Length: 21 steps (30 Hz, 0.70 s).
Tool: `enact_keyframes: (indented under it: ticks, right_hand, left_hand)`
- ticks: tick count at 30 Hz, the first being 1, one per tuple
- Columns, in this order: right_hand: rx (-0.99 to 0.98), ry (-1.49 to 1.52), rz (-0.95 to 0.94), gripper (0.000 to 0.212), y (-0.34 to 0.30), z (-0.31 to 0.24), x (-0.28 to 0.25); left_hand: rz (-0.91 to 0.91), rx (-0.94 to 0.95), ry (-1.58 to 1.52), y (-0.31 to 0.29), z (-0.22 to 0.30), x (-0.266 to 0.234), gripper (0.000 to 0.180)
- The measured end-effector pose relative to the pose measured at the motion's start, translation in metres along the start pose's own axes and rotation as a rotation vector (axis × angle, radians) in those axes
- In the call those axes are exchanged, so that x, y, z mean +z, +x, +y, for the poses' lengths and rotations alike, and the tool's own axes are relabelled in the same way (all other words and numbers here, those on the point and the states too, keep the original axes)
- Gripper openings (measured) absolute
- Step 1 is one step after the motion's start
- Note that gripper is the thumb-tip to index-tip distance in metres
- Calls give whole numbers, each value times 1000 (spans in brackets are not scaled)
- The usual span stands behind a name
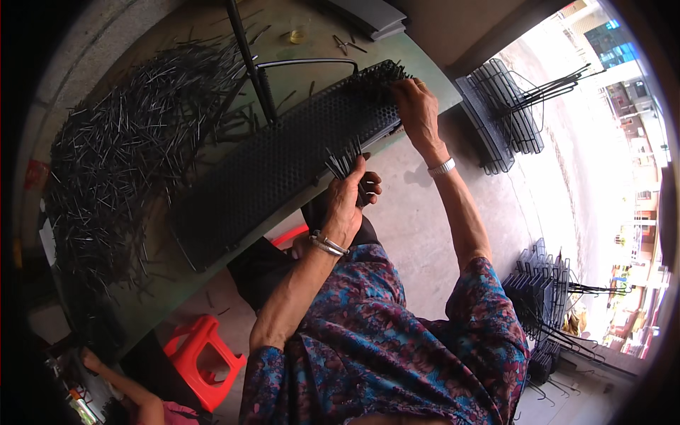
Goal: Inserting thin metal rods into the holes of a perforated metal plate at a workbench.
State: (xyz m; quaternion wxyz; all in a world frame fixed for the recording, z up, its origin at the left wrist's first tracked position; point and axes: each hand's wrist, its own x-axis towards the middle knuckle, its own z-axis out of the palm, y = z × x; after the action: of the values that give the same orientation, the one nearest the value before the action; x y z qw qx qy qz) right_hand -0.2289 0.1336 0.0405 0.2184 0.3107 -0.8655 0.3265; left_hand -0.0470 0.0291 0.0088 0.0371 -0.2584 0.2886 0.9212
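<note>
On a green table (427,71) lies a long black tray (273,163) with holes. The left hand (346,202) grips a bunch of dark sticks (343,164) near it; the right hand (416,106) is at its right end, grip I cannot tell.

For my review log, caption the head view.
Left hand holding dark rods, right hand at one end of a black perforated panel, loose rods heaped on a green table.

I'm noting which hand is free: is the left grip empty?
No, the left grip holds a bundle of thin dark rods.
</note>
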Motion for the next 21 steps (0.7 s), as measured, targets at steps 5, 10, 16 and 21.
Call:
enact_keyframes:
  ticks: [5, 10, 16, 21]
  right_hand:
    - [-16, -39, 33, 12, 1, 0, 1]
    - [43, -88, -12, 15, 8, -4, 1]
    - [87, -129, 0, 16, 4, -11, -4]
    - [34, -119, -54, 17, 5, -8, -10]
  left_hand:
    - [0, -21, 41, -9, 6, 6, 35]
    - [2, -21, 44, -8, 6, 1, 36]
    - [-18, -11, 36, -8, 4, 1, 36]
    - [-23, -10, 23, -8, 3, 0, 36]
